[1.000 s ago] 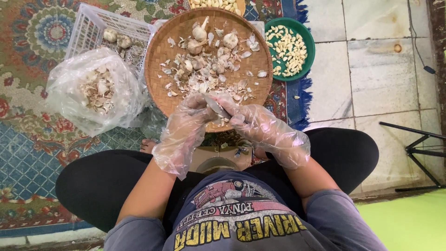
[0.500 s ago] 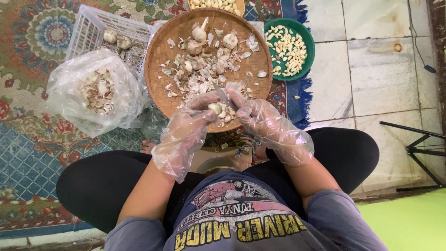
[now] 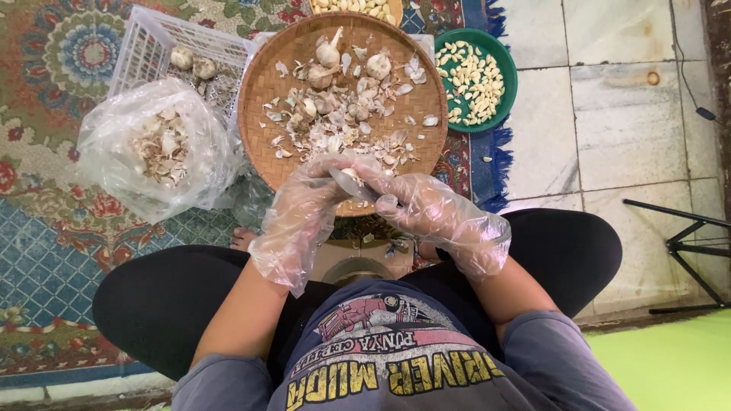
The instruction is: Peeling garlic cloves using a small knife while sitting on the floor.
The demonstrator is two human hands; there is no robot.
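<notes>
Both my hands wear loose clear plastic gloves and meet over the near rim of a round woven bamboo tray [image 3: 263,84]. My left hand [image 3: 304,205] pinches a pale garlic clove [image 3: 352,175]. My right hand [image 3: 426,209] holds a small knife [image 3: 343,181] whose blade rests against that clove. The tray carries whole garlic bulbs [image 3: 327,55], loose cloves and papery skins. I sit cross-legged behind it in black trousers.
A green bowl [image 3: 504,65] of peeled cloves stands right of the tray. A clear plastic bag [image 3: 156,148] of garlic skins lies to the left, in front of a white plastic basket [image 3: 145,53] with bulbs. Patterned rug underneath, tiled floor and a black stand leg [image 3: 685,228] at right.
My hands stayed together over the tray's near edge; the fingers shifted slightly around the clove and the knife blade came against it.
</notes>
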